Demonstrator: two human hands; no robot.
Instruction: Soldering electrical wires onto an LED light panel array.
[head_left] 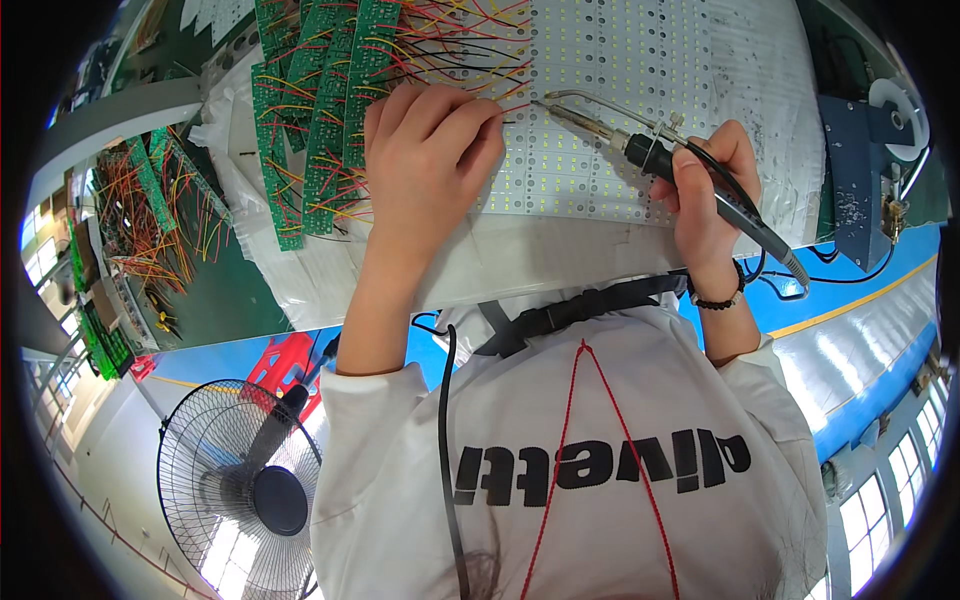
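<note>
My right hand [708, 200] grips a soldering iron [648, 154] with a black handle and a thin metal solder-feed tube [610, 105] along its top. The iron's tip points left, close to the end of a red wire [516, 107]. That wire comes out from the pinched fingers of my left hand [428, 150]; the fingertips are partly hidden. Beneath lies a white panel [575, 200] dotted with rows of small yellowish pads and round holes. Green circuit strips [328, 130] with red, yellow and black wires lie left of and beyond my left hand.
White wrapping [540, 260] covers the work surface under the panel. More wired green boards [150, 185] sit on the dark green table at left. A dark blue box with a white spool [897, 118] stands at right. A black fan [240, 490] stands lower left.
</note>
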